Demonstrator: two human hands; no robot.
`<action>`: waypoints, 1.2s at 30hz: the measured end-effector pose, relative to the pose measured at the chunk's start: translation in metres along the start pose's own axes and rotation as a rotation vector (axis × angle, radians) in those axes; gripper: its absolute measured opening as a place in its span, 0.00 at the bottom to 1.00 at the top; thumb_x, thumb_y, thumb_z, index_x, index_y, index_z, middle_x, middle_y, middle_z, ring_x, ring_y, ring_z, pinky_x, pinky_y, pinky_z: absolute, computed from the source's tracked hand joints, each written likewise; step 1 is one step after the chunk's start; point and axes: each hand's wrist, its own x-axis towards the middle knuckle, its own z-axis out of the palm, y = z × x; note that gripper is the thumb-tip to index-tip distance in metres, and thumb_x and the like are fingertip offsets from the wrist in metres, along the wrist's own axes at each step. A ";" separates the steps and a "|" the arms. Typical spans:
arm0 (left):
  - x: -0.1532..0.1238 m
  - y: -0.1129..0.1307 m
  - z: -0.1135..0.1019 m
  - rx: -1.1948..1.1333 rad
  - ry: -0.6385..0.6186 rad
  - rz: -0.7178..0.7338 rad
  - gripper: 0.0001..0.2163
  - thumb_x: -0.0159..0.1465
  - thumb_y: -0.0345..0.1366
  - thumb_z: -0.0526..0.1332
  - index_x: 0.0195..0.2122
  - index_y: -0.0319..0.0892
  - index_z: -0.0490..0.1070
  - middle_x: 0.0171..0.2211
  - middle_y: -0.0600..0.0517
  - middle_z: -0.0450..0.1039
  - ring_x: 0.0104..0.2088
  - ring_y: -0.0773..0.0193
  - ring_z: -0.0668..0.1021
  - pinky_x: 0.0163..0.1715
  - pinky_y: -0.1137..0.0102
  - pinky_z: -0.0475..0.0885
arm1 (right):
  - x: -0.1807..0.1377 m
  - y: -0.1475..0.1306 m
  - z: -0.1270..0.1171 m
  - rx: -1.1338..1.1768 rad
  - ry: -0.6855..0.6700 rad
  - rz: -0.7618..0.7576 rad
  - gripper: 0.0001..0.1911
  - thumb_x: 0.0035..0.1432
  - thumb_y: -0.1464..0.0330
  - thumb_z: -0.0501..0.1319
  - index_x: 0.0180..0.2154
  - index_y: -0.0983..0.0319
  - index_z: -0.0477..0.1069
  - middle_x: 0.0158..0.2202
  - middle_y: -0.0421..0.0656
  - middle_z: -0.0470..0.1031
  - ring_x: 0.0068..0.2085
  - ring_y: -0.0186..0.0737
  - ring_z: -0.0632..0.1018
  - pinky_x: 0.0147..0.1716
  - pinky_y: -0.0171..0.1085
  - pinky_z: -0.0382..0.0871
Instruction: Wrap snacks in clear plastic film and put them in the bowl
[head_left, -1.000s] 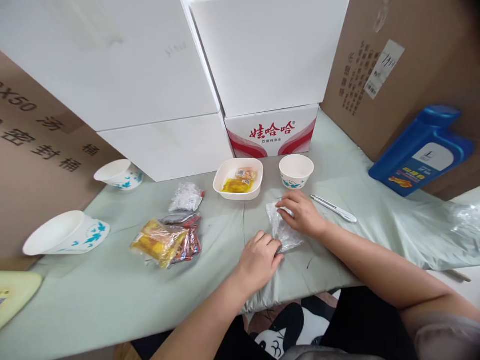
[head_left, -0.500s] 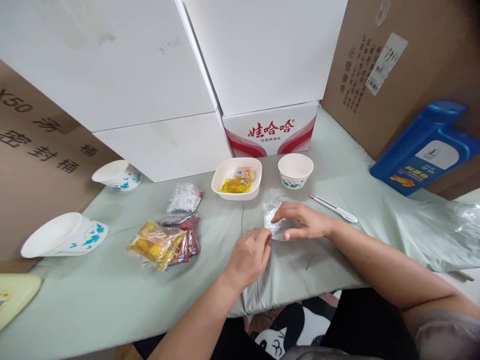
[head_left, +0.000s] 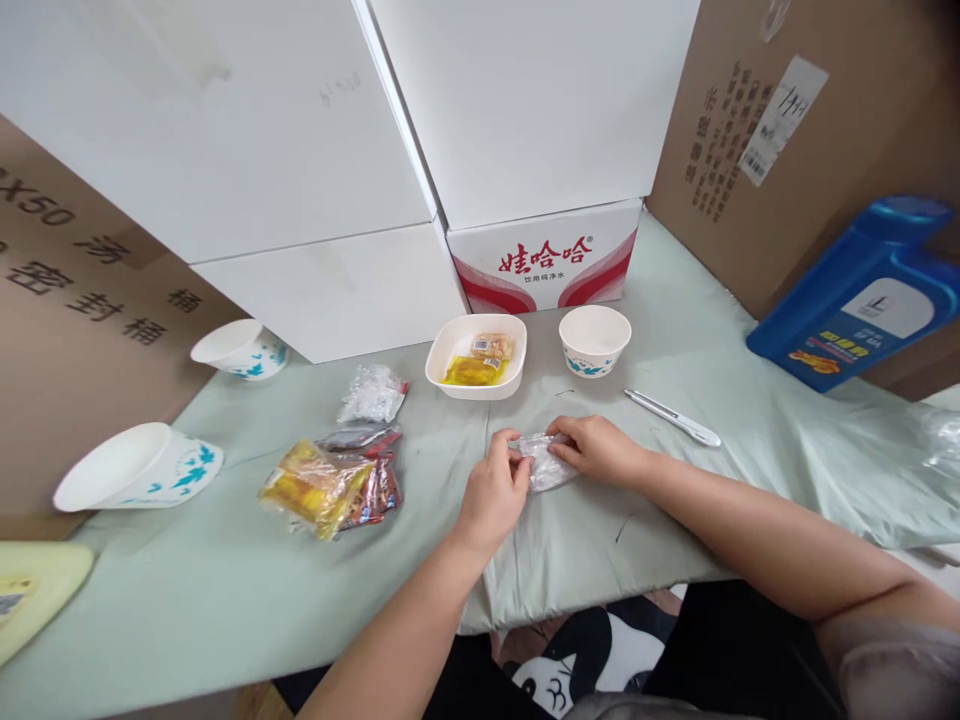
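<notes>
A crinkled clear plastic packet (head_left: 546,472) lies on the cloth in front of me, between my two hands. My left hand (head_left: 495,485) pinches its left edge with thumb and fingers. At the packet's upper right, the fingers of my right hand (head_left: 596,450) are closed on it, and they cover part of its far edge. Whatever is inside the packet cannot be made out. Beyond my hands stands a white square bowl (head_left: 442,385) holding a yellow packet (head_left: 476,371) and a pale packet (head_left: 493,347). A round white paper bowl (head_left: 595,352) with blue leaf prints stands to its right.
A white utility knife (head_left: 673,418) lies right of my right hand. Several yellow and red packets (head_left: 326,485) are piled on the left, with a clear wrapper (head_left: 373,393) behind. Two paper bowls (head_left: 180,470) (head_left: 247,352) sit farther left. A blue bottle (head_left: 847,300) stands right; cartons (head_left: 544,265) line the back.
My right hand has closed from a spread pose onto the clear packet. The packet looks more bunched up between both hands, and my left fingers have shifted on its left edge.
</notes>
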 end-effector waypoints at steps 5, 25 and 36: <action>-0.004 0.006 0.002 0.233 0.177 0.209 0.07 0.64 0.30 0.57 0.43 0.41 0.66 0.38 0.47 0.74 0.38 0.57 0.78 0.36 0.63 0.74 | 0.002 -0.007 0.007 -0.142 0.023 0.033 0.10 0.61 0.67 0.59 0.44 0.61 0.73 0.35 0.44 0.80 0.36 0.41 0.78 0.32 0.34 0.61; -0.007 0.009 0.006 0.425 -0.015 0.306 0.08 0.63 0.30 0.59 0.43 0.39 0.68 0.51 0.41 0.71 0.51 0.49 0.75 0.50 0.53 0.72 | -0.003 0.000 0.007 -0.178 -0.029 -0.479 0.09 0.58 0.75 0.58 0.41 0.62 0.73 0.44 0.48 0.76 0.46 0.42 0.74 0.46 0.40 0.68; -0.007 0.007 -0.001 0.367 -0.048 0.297 0.08 0.61 0.32 0.62 0.41 0.39 0.68 0.50 0.42 0.69 0.50 0.49 0.73 0.49 0.53 0.70 | 0.039 0.002 -0.084 -0.358 0.426 -0.159 0.13 0.63 0.73 0.52 0.41 0.61 0.75 0.44 0.49 0.75 0.48 0.44 0.73 0.48 0.41 0.66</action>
